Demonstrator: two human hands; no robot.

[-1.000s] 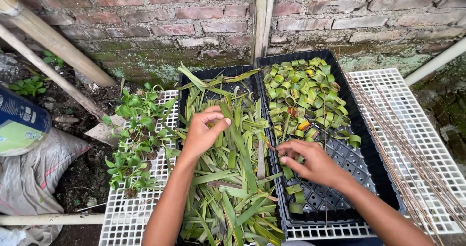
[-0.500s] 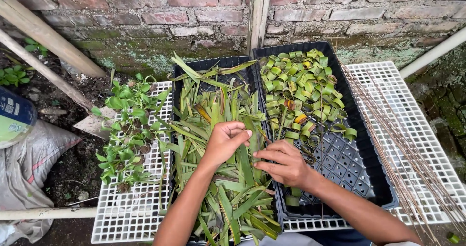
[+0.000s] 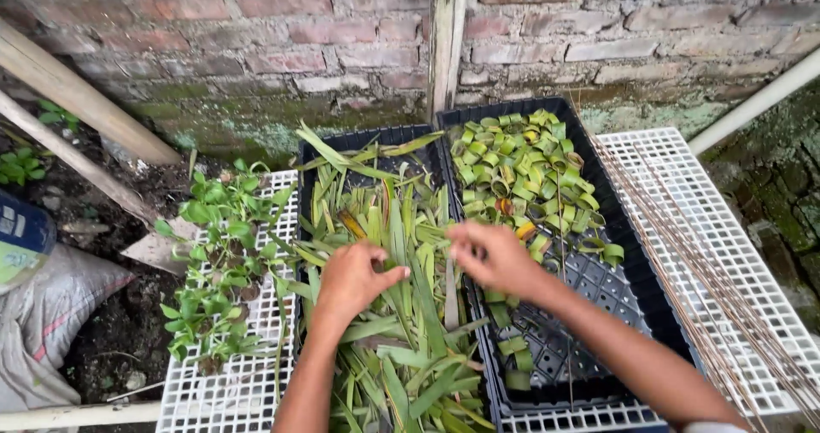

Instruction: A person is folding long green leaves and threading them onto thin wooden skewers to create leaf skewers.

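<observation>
- A red brick wall (image 3: 256, 49) with green moss low down stands at the back, and a thin wooden post (image 3: 446, 40) runs up it.
- Far left, a grey sack (image 3: 43, 322) lies on dark soil, and two wooden poles (image 3: 77, 117) lean across.
- Next is a white plastic grid tray (image 3: 222, 390) with small leafy green plants (image 3: 213, 254) on it.
- Next is a black tray (image 3: 359, 143) full of long green leaf strips (image 3: 401, 348).
- The left hand (image 3: 350, 283) rests on the long strips. Its fingers are curled around some of them.
- The right hand (image 3: 495, 258) is just beside it, over the edge between the two black trays. Its fingers are pinched on a strip, but I cannot tell how tightly.
- The second black tray (image 3: 632, 296) has many little holes. Small rolled leaf rings (image 3: 521, 172) fill its far end, and a few lie near the front.
- Far right, thin brown sticks (image 3: 709, 271) lie on another white grid tray (image 3: 675, 155), and a white pipe (image 3: 760, 100) slants above it.
</observation>
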